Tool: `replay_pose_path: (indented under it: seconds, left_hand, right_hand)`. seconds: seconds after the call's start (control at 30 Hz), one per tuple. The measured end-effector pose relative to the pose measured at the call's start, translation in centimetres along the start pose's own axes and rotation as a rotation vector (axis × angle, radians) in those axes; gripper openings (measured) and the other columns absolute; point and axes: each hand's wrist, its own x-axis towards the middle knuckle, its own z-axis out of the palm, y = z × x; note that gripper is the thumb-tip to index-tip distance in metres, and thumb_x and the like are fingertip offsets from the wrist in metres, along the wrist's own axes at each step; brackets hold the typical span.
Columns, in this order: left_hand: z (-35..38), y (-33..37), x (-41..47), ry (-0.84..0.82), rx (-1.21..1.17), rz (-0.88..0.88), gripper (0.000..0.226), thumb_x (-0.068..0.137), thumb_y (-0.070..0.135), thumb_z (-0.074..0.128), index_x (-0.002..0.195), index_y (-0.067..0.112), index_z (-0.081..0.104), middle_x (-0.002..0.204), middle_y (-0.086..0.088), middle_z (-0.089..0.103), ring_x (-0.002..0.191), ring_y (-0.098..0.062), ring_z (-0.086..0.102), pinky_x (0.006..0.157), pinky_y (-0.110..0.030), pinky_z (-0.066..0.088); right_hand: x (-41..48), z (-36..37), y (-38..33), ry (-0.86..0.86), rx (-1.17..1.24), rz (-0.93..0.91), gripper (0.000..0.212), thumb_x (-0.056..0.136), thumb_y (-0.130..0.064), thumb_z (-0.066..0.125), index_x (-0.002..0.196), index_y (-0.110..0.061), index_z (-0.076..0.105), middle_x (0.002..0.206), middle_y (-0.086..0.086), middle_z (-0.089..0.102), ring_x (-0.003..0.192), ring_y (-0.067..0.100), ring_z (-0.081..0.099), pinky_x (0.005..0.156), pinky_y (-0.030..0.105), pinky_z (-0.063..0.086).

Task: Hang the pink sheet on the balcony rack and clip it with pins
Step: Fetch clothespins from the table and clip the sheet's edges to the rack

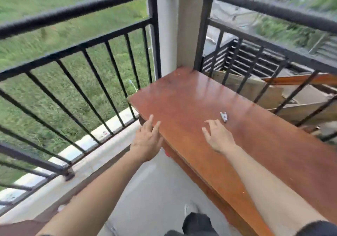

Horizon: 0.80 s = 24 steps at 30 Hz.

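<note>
A small white clothes pin [224, 116] lies on the reddish-brown wooden table [264, 144] in the balcony corner. My right hand [218, 135] hovers just short of the pin, fingers spread and curled, holding nothing. My left hand [148, 139] reaches over the table's left edge, fingers apart and empty. The black balcony railing [76, 12] runs along the left and continues on the right past a pale pillar [175, 26]. No pink sheet is in view.
Below the left railing is green grass, with a white tiled ledge [76, 150] at its foot. Behind the right railing lie wooden boards and cardboard [273, 93]. The grey balcony floor [155, 190] lies between table and railing; my foot [190, 210] shows at the bottom.
</note>
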Motion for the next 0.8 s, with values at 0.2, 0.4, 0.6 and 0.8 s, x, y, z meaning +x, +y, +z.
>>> replay_pose_path:
  seconds: [0.2, 0.4, 0.6, 0.8]
  left_hand:
    - [6.3, 6.7, 5.8, -0.18, -0.016, 0.022, 0.066, 0.098, 0.042, 0.04, 0.154, 0.018, 0.016, 0.162, -0.011, -0.002, 0.146, -0.028, 0.013, 0.114, -0.043, 0.023]
    - [14.2, 10.6, 7.2, -0.388, -0.163, -0.082, 0.063, 0.099, 0.038, 0.039, 0.154, 0.018, 0.016, 0.162, -0.009, -0.002, 0.148, -0.027, 0.008, 0.117, -0.044, 0.018]
    - [19.3, 11.0, 6.8, -0.805, -0.172, -0.168, 0.061, 0.101, 0.04, 0.028, 0.156, 0.02, 0.007, 0.163, 0.001, -0.008, 0.15, -0.019, -0.004, 0.12, -0.046, 0.009]
    - [18.3, 9.5, 7.7, -0.831, -0.187, -0.166, 0.059, 0.101, 0.039, 0.031, 0.155, 0.021, 0.014, 0.163, 0.002, 0.004, 0.149, -0.019, 0.007, 0.119, -0.043, 0.015]
  right_hand:
    - [2.4, 2.4, 9.6, -0.153, 0.012, 0.16, 0.041, 0.1, -0.037, 0.047, 0.138, -0.022, 0.045, 0.137, 0.005, 0.047, 0.128, 0.027, 0.049, 0.099, 0.041, 0.045]
    - [4.7, 7.7, 14.5, -0.332, -0.024, 0.193, 0.049, 0.096, -0.035, 0.053, 0.142, -0.02, 0.042, 0.135, 0.007, 0.049, 0.126, 0.029, 0.048, 0.095, 0.041, 0.044]
    - [7.3, 11.9, 14.9, -0.337, 0.011, 0.099, 0.038, 0.099, -0.042, 0.053, 0.131, -0.024, 0.055, 0.13, 0.002, 0.052, 0.119, 0.027, 0.05, 0.087, 0.038, 0.045]
    - [9.1, 12.7, 13.9, -0.437, -0.043, 0.046, 0.017, 0.097, -0.04, 0.057, 0.103, -0.024, 0.059, 0.109, 0.001, 0.056, 0.105, 0.023, 0.055, 0.079, 0.035, 0.045]
